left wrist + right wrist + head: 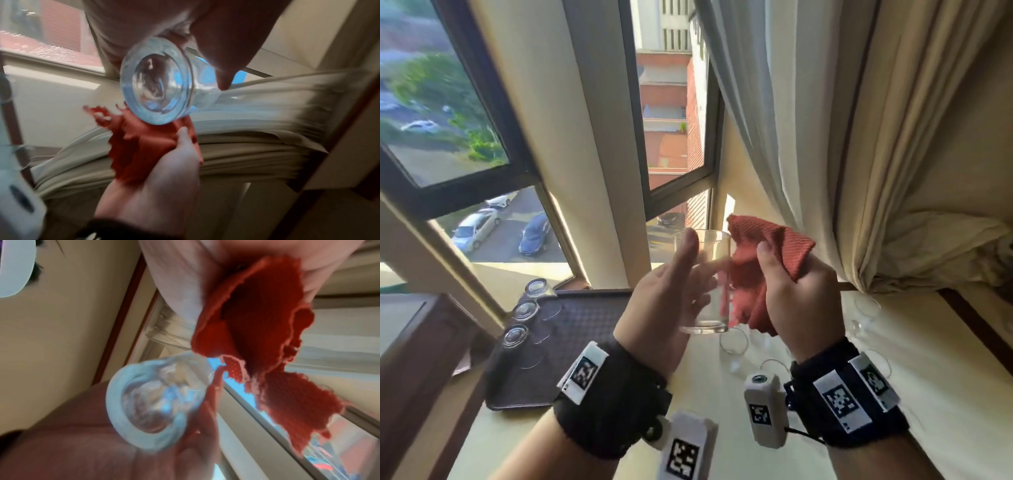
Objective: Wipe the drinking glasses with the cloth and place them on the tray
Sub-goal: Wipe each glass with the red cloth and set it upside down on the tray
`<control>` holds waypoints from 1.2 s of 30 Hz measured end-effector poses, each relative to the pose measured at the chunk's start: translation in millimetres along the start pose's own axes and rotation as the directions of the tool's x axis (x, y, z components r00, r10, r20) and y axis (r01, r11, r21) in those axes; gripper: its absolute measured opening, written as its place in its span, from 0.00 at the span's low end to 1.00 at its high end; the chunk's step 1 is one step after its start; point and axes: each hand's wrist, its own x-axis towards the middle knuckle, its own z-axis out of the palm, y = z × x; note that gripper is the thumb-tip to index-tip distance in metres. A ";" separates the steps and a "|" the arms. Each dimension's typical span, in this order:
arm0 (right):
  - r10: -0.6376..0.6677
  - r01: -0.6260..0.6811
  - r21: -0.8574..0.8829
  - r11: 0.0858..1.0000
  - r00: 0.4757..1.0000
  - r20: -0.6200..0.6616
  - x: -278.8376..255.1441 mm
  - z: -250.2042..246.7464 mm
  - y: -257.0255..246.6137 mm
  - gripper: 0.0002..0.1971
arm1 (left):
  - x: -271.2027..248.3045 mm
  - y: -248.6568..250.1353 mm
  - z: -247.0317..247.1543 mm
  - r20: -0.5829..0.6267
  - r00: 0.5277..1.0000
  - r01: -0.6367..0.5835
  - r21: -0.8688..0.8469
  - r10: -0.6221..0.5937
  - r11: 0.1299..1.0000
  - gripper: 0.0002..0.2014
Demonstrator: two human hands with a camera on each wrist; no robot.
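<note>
My left hand (688, 274) grips a clear drinking glass (705, 281) upright in the air, thumb along its near side and fingers round the back. My right hand (787, 277) clutches a bunched red cloth (767, 253) against the glass's right side. The left wrist view looks up at the glass's thick base (156, 87), with the cloth (139, 146) and right hand (174, 162) below it. In the right wrist view the cloth (263, 329) hangs beside the glass (152, 402). A dark tray (585, 325) at the left holds three upturned glasses (525, 310).
Several more clear glasses (734, 341) stand on the cream-covered table (928, 377) below and right of my hands. Cream curtains (893, 171) hang close on the right. Window frames (674, 178) and a dark wooden sill edge (431, 342) lie ahead and to the left.
</note>
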 end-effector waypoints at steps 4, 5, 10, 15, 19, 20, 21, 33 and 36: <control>-0.183 0.155 0.189 0.970 0.973 0.143 -2.8 29.3 -46.7 0.13 | -6.5 24.5 3.8 -0.053 0.994 -0.094 0.038 0.096 0.995 0.23; -0.260 0.216 0.217 0.952 0.943 0.205 -5.5 36.1 -54.4 0.18 | -6.1 30.2 2.8 -0.069 0.991 -0.112 0.040 0.114 0.993 0.24; -0.575 0.527 0.229 0.818 0.762 0.297 -22.0 61.0 -68.0 0.31 | -3.4 68.2 -16.7 -0.097 0.981 -0.172 -0.013 0.170 0.985 0.35; -0.645 0.590 0.262 0.764 0.699 0.308 -32.6 73.2 -77.6 0.34 | -11.3 104.7 -30.0 -0.085 0.965 -0.242 0.074 0.248 0.967 0.41; -0.645 0.524 0.423 0.740 0.732 0.220 -33.6 79.4 -95.8 0.36 | -25.1 112.1 -31.6 -0.014 0.942 -0.329 0.150 0.335 0.932 0.37; -0.592 0.410 0.539 0.736 0.776 0.218 -33.0 78.9 -103.7 0.37 | -29.0 111.7 -30.6 0.006 0.929 -0.366 0.160 0.370 0.917 0.35; -0.541 0.316 0.613 0.724 0.812 0.219 -31.6 78.3 -110.7 0.38 | -32.4 109.6 -29.7 0.020 0.912 -0.406 0.181 0.410 0.896 0.34; -0.735 0.655 0.345 0.673 0.643 0.213 -35.0 95.8 -110.0 0.25 | -21.5 130.0 -42.5 -0.086 0.902 -0.407 0.161 0.423 0.899 0.43; -0.501 0.385 0.458 0.801 0.850 0.162 -36.4 98.5 -109.3 0.34 | -26.3 132.7 -40.4 -0.059 0.877 -0.461 0.175 0.476 0.870 0.39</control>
